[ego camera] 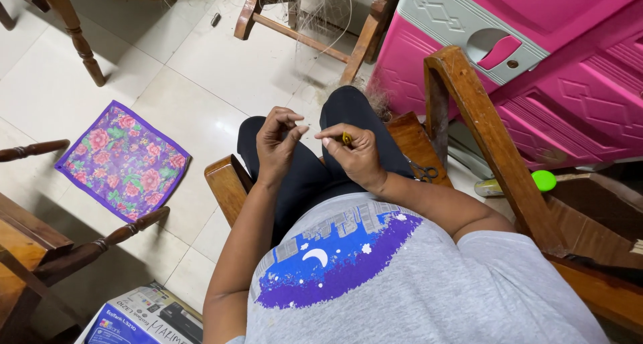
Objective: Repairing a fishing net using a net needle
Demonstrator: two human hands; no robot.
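The left hand (278,143) is raised over the lap with thumb and fingers pinched together — whatever it pinches is too fine to see. Just beside it, the right hand (355,153) grasps a small yellow object (347,139) between thumb and forefinger, the fingertips of both hands nearly meeting above the dark trousers (301,176). Grey-handled scissors (423,172) lie on the wooden chair seat (410,140) — near the right wrist. A purple floral cloth (124,160) lies flat on the tiled floor (194,69).
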